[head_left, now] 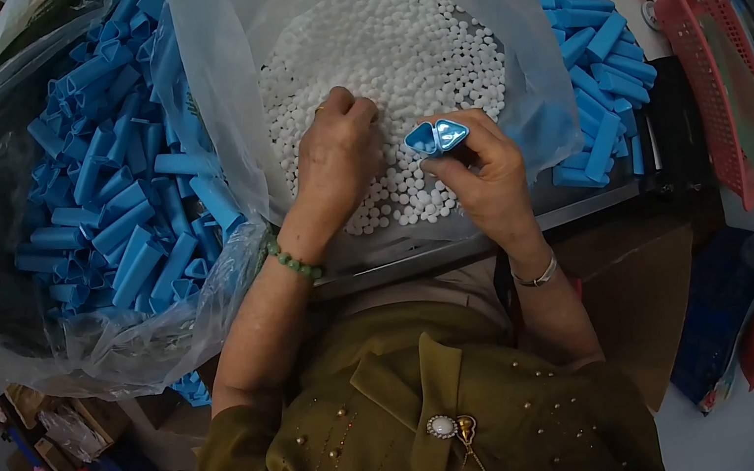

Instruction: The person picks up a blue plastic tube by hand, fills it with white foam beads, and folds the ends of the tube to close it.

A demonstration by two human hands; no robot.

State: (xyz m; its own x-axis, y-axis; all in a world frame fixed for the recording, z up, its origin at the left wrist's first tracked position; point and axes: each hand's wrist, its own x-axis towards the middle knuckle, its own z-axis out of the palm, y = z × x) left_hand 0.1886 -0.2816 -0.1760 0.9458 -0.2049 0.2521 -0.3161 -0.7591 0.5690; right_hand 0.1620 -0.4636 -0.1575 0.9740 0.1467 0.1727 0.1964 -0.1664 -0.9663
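White balls lie partly hidden beneath the left hand, whose fingers curl downward, tips out of sight; whether it grips any, I cannot tell. Toward the surface's front edge, the right hand pinches a blue tube above the balls, mouth up, its lower end hidden, contents unclear.

Lone head-worn camera, close above, facing forward and down; worktop toward twelve o'clock, wearer's torso at six

A pink basket and dark-blue box are at right.
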